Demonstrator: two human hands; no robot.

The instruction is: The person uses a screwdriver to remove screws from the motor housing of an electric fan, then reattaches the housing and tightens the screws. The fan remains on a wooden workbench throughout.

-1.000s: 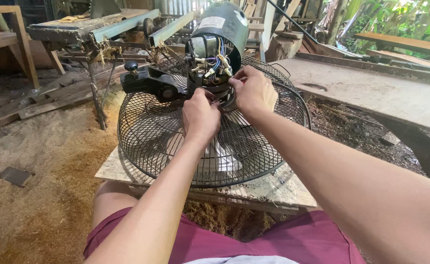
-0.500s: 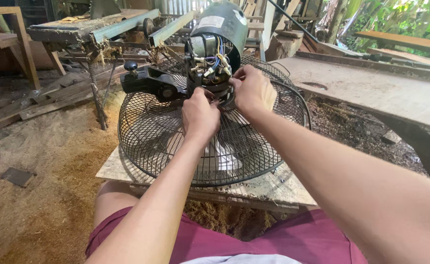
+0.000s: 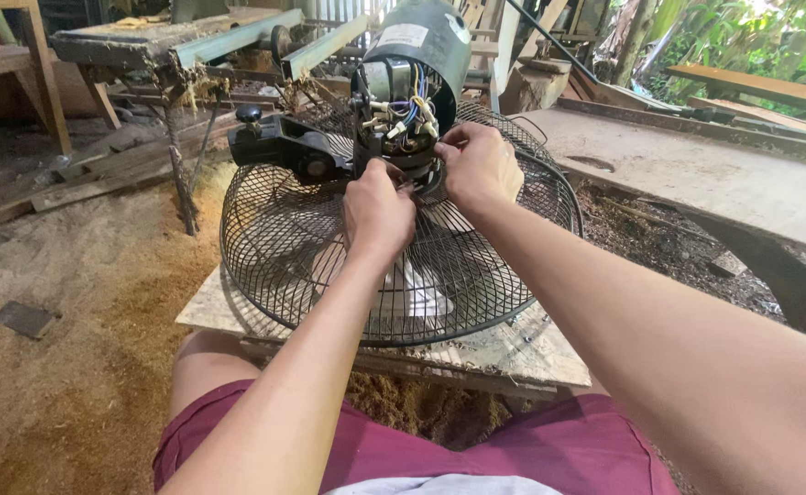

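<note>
Both hands stay pinched on the fan motor's (image 3: pixel 412 87) base, left hand (image 3: pixel 377 213) and right hand (image 3: pixel 481 165) unmoved from a second ago, atop the wire fan guard (image 3: pixel 274 247) on a board (image 3: pixel 531 353).

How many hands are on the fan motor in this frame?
2. The left hand grips the motor's lower front; the right hand holds its right side by the wires. No others visible.

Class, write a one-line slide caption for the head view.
Left hand and right hand work at the exposed motor behind a fan's wire guard.
</note>
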